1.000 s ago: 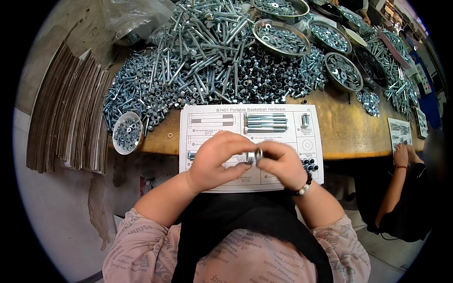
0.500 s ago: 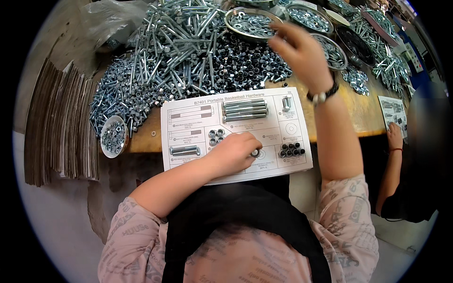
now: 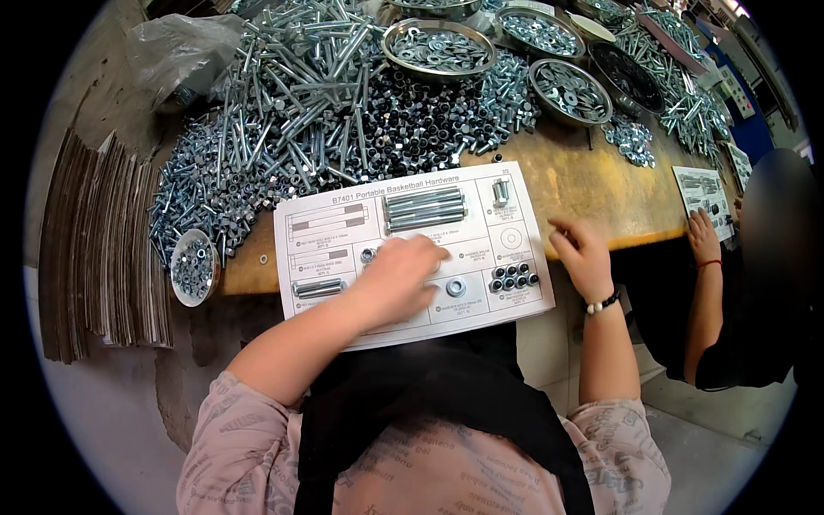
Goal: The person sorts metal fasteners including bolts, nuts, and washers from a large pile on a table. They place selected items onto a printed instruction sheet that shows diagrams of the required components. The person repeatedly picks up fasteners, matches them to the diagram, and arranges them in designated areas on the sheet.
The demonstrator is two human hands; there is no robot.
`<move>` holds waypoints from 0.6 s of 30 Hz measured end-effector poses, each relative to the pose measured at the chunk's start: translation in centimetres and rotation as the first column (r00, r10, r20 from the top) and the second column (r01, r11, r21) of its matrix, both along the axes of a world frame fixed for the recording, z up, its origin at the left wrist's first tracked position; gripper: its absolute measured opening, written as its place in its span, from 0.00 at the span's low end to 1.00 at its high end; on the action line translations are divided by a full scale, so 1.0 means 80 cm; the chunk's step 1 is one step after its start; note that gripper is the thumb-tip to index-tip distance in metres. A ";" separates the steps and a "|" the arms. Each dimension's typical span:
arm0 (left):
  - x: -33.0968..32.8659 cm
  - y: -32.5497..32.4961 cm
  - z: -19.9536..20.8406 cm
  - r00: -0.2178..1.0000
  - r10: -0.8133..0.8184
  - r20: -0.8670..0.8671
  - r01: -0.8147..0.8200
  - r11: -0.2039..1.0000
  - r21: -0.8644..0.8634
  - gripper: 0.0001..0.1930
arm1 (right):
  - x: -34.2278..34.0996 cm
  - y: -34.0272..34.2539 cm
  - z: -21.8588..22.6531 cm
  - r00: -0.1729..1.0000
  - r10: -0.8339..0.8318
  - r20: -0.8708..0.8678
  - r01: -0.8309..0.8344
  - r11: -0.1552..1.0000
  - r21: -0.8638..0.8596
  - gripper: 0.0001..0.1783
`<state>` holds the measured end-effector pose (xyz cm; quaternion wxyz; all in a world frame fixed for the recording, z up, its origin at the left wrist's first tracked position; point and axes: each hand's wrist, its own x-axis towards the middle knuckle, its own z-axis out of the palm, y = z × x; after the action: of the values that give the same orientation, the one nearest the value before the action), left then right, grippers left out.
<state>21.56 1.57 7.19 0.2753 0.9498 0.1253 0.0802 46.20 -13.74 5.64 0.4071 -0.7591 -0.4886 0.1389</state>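
A white printed sheet (image 3: pixel 412 330), divided into boxes, lies before me with hardware set on it. My left hand (image 3: pixel 399 279) rests over its middle, fingers bent, thumb and forefinger apart. It partly hides a group of hex nuts (image 3: pixel 368 255). Just right of that hand lies a small stack of washers (image 3: pixel 456 287). Long bolts (image 3: pixel 425 209) fill the top box, shorter bolts (image 3: pixel 318 288) the lower left, a short bolt (image 3: pixel 500 193) the upper right, and black-ringed lock nuts (image 3: pixel 515 276) the lower right. My right hand (image 3: pixel 588 266) is beside the sheet's right edge, fingertips pinched; anything between them is hidden.
Beyond the sheet are heaped bolts (image 3: pixel 300 77) and black-ringed nuts (image 3: pixel 412 120). Metal bowls of washers (image 3: pixel 438 50) (image 3: pixel 571 90) stand farther back. A small white bowl (image 3: pixel 196 268) sits left, near stacked cardboard (image 3: pixel 103 249). At right, a co-worker's hand (image 3: pixel 704 236) touches another sheet (image 3: pixel 699 190).
My right hand has come down from the washer bowls to the sheet's right edge. My left hand has moved left, uncovering the stacked washers. The view has shifted slightly.
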 end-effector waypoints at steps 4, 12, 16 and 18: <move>-0.062 0.077 0.007 0.901 0.425 0.081 -0.416 0.902 -0.112 0.17 | -0.002 -0.032 -0.023 0.999 -0.020 0.038 0.022 0.998 -0.066 0.13; -0.161 0.166 -0.024 0.688 0.726 0.016 -0.716 0.675 0.178 0.17 | 0.103 0.057 0.002 0.952 -0.151 0.266 0.156 0.988 0.005 0.11; -0.176 0.177 -0.056 0.729 0.684 -0.023 -0.678 0.726 0.118 0.17 | 0.185 0.137 0.017 0.841 -0.204 0.500 0.229 0.973 0.012 0.10; -0.173 0.175 -0.056 0.723 0.689 -0.039 -0.688 0.724 0.044 0.17 | 0.212 0.164 0.018 0.793 -0.241 0.559 0.310 0.950 -0.030 0.12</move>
<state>7.71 15.54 2.68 0.2101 0.8408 0.4749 0.1531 63.16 -0.62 7.11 0.2193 -0.8529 -0.4593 -0.1163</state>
